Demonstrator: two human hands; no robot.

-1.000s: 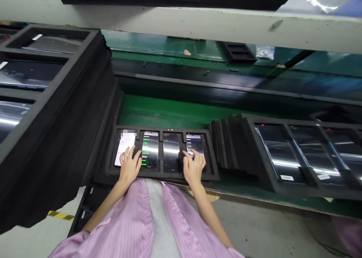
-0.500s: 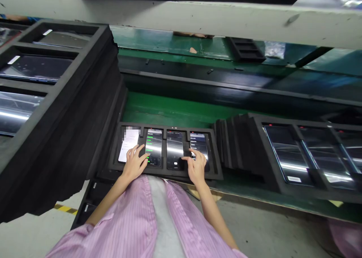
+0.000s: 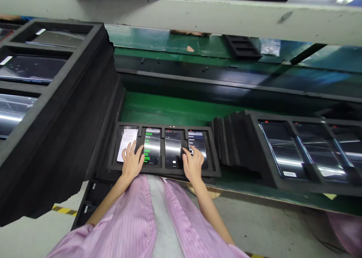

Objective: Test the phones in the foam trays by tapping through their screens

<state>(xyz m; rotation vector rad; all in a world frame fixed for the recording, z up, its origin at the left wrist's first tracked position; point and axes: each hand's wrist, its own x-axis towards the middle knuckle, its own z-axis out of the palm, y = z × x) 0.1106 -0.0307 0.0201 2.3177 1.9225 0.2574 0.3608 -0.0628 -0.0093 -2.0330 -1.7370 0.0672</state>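
In front of me a black foam tray (image 3: 163, 170) holds several smartphones face up in separate slots. My left hand (image 3: 132, 161) has its fingers spread over the lower part of the leftmost smartphone (image 3: 128, 138), which shows a white screen. Beside it lies a smartphone with green and white text lines (image 3: 152, 147). A smartphone with a mostly dark screen (image 3: 173, 148) comes after that. My right hand (image 3: 193, 163) hovers at the rightmost smartphone (image 3: 197, 137), fingers apart, over its left and lower part. Whether the fingertips touch glass I cannot tell.
On the left rises a tall stack of black foam trays (image 3: 85, 84) bearing phones. More stacked trays (image 3: 251, 152) with phones stand on the right. A green bench surface (image 3: 164, 109) and a pale beam (image 3: 181, 15) lie beyond; a small black tray (image 3: 242, 48) sits farther back.
My left hand's fingers have shifted further over the white-screen phone. My right hand's index finger has moved off the dark phone, towards the rightmost one. The view has shifted slightly.
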